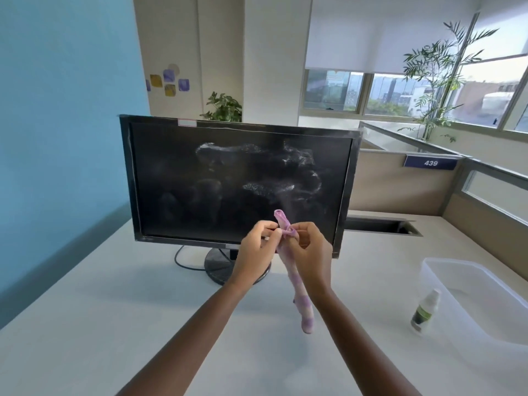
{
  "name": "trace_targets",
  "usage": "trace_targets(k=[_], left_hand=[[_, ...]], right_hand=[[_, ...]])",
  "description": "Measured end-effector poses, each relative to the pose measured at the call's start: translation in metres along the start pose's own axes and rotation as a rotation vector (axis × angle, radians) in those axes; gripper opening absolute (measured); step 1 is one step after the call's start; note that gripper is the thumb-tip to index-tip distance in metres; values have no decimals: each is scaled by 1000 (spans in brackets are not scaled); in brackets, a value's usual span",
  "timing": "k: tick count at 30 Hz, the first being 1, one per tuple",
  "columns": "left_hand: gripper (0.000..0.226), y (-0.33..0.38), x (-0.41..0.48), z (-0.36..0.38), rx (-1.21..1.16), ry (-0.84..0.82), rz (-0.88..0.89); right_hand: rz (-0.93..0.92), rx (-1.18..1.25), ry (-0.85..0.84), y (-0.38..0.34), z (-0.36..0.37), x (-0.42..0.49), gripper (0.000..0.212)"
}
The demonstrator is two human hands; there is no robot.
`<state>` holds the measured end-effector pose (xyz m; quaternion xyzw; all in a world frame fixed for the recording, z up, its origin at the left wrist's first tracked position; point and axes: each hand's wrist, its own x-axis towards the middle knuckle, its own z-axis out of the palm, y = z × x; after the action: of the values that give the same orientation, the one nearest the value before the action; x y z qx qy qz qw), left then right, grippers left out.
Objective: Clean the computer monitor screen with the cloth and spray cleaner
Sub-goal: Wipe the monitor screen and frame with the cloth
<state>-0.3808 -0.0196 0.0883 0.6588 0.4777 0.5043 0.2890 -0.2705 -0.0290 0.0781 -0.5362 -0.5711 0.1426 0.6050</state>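
A black monitor (177, 178) stands on the white desk, its dark screen marked with whitish patches of spray droplets across the middle and right. Both hands are raised in front of its lower edge. My left hand (254, 252) and my right hand (311, 255) pinch the top of a pink and purple cloth (297, 284), which is bunched into a long strip and hangs down between my forearms. A small white spray bottle (425, 312) with a green and black label stands on the desk at the right, apart from both hands.
A clear plastic tub (445, 270) sits beside the bottle at the right edge of the desk. The monitor's round base and a black cable (183, 261) lie behind my hands. A cable slot (380, 225) and beige partitions are at the back right; a blue wall rises at the left.
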Motion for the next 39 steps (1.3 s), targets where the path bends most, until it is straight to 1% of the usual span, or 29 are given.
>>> trace_targets(k=[1,3,6,9,11,12,14,17,19,21,23,27,29,30,34,36,39], left_hand=[[17,0,-2,-5,-104,-56,-50],[22,1,-3,-15,-208,-72,-120],[32,-3,-3,-33,-178,14,-130],[24,-13,1,-51,-117,120,-81],[19,-17,6,-60,-97,144,-55],[18,-17,9,-64,-95,152,-47],[16,-16,17,-73,-116,146,-25],[16,-10,32,-85,-199,53,31],[17,-6,42,-92,-197,-4,86],[18,-4,54,-98,-183,-39,146],[19,-3,67,-103,-175,-62,204],[21,-3,95,-119,-131,-83,297],[30,-6,109,-129,-67,-68,330],[32,-9,117,-135,-3,-31,348],[30,-26,147,-167,397,235,412],[32,-32,159,-185,559,308,432],[33,-41,176,-214,721,416,447]], right_hand=[[-13,-2,1,-4,8,-4,6],[-56,-31,-31,-10,22,-11,17],[-136,-82,-163,-15,32,-22,25],[-183,-82,-224,-15,38,-28,33],[-255,-116,-193,-14,45,-27,37],[-292,-171,-165,-13,51,-26,41],[-312,-277,-121,-12,63,-24,56],[-335,-274,-133,-8,83,-20,72],[-347,-239,-97,-6,96,-14,78],[-365,-166,-28,-7,106,-1,79],[-427,-112,9,-8,114,16,76],[-523,-125,53,-12,122,55,65],[-544,-113,60,-18,127,75,63],[-559,-114,70,-21,129,85,62],[-625,-150,103,-36,141,118,56],[-650,-162,127,-43,148,130,55],[-660,-217,190,-51,160,148,55]])
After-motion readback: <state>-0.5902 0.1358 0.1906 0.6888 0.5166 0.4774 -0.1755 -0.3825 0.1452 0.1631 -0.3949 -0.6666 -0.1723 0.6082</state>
